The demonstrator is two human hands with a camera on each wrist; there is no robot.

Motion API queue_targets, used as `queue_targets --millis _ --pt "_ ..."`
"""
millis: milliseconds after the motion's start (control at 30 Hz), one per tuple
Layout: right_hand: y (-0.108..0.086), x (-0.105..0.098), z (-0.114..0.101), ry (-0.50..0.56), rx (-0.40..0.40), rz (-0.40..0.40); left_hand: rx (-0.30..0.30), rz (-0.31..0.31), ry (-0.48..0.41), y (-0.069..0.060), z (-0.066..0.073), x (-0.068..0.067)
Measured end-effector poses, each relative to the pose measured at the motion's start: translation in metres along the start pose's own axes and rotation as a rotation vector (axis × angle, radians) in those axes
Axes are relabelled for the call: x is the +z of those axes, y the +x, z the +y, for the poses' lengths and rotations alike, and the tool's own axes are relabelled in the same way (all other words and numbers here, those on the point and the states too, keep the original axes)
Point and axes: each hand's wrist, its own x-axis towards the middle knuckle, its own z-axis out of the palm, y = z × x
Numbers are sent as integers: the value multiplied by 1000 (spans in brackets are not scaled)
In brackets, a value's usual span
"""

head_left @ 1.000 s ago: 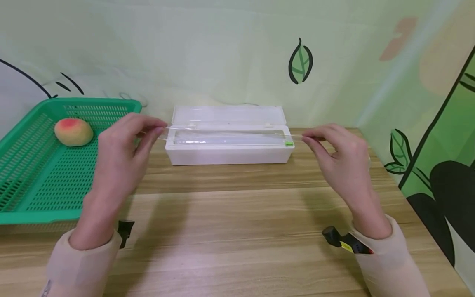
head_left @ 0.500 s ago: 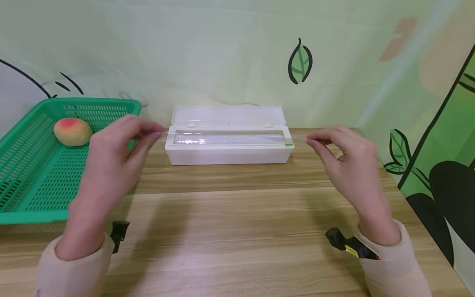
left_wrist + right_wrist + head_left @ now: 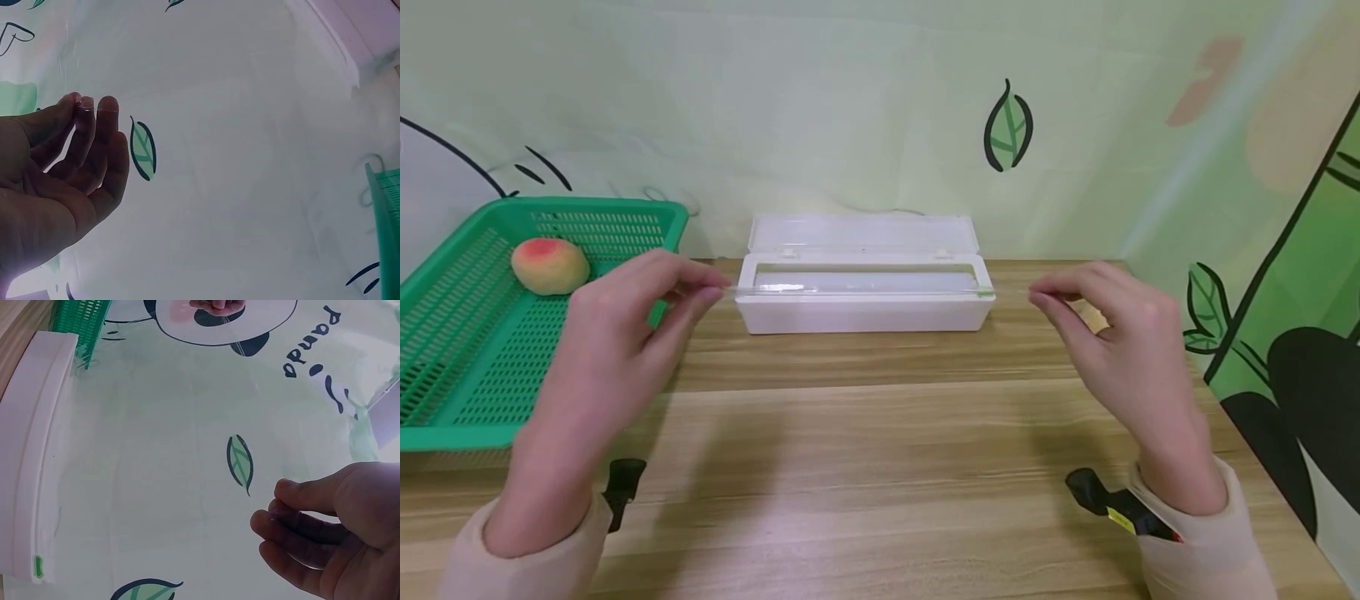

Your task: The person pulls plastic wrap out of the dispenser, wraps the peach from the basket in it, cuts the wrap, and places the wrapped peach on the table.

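A thin transparent film (image 3: pixel 865 292), hard to make out, stretches between the two hands in front of a long white box (image 3: pixel 865 316) whose lid stands up at the back. The left hand (image 3: pixel 617 333) pinches its left end between thumb and fingertips; in the left wrist view a clear bit shows at that hand's (image 3: pixel 69 162) fingertips. On the other side, the right hand (image 3: pixel 1123 358) pinches the right end with thumb and forefinger. In the right wrist view the right hand's (image 3: pixel 331 531) other fingers are loosely curved. A whitish roll (image 3: pixel 865 281) lies inside the box.
At the left stands a green perforated basket (image 3: pixel 456 437) holding a peach (image 3: pixel 550 266). Under everything is a wooden table (image 3: pixel 865 467). Behind it hangs a pale backdrop (image 3: pixel 820 100) with printed leaves. A round pale object partly shows behind the right hand.
Both hands have moved apart and slightly down, toward the body. The film's visible line has shifted from the box's opening to its front rim. Box and basket stay put.
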Motion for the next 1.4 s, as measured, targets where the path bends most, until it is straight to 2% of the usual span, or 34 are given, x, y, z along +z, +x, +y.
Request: queue_targets --millis 167,400,633,833,967,1100,1233,1400 --pt "-2 -7 -3 -2 -19 -13 11 -10 -10 -2 5 -4" --pt "-4 -18 -7 -38 -41 -93 35 -31 -15 -4 11 -9" --pt "-7 -23 -11 -56 -64 -104 28 -57 -20 -7 17 -15" --pt "-9 -28 -12 -90 -72 -182 39 -108 -27 -10 19 -16" --pt "-8 -28 -13 -88 -62 -223 25 -137 -40 -10 18 -12" --pt "-8 -26 -10 -90 -58 -247 10 -190 -54 -10 15 -7" --pt "-9 -21 -4 -91 -65 -286 0 -279 -35 -9 11 1" --pt "-11 -12 4 -43 -94 -315 -30 -371 -17 -7 7 10"
